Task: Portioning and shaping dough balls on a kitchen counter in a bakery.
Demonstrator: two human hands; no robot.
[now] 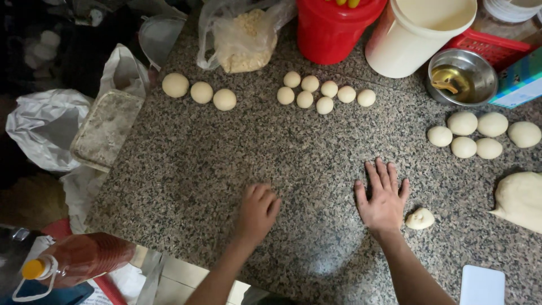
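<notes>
My left hand [258, 211] rests on the speckled granite counter [186, 164] with its fingers curled under; whether anything lies beneath it is hidden. My right hand [384, 197] lies flat on the counter, fingers spread, holding nothing. A small torn piece of dough [420, 218] sits just right of that hand, apart from it. A big dough lump [520, 199] lies at the right edge. Smooth dough balls stand in groups: three at far left [201, 92], several small ones in the far middle [316, 93], several larger ones at right [474, 135].
Along the back stand a plastic bag of crumbs [244, 39], a red bucket [330, 31], a cream bucket [415, 36] and a steel bowl of oil [462, 76]. A dusty tray [107, 127] hangs off the left edge. An oil bottle [73, 260] lies below left. A white card [481, 285] lies near right.
</notes>
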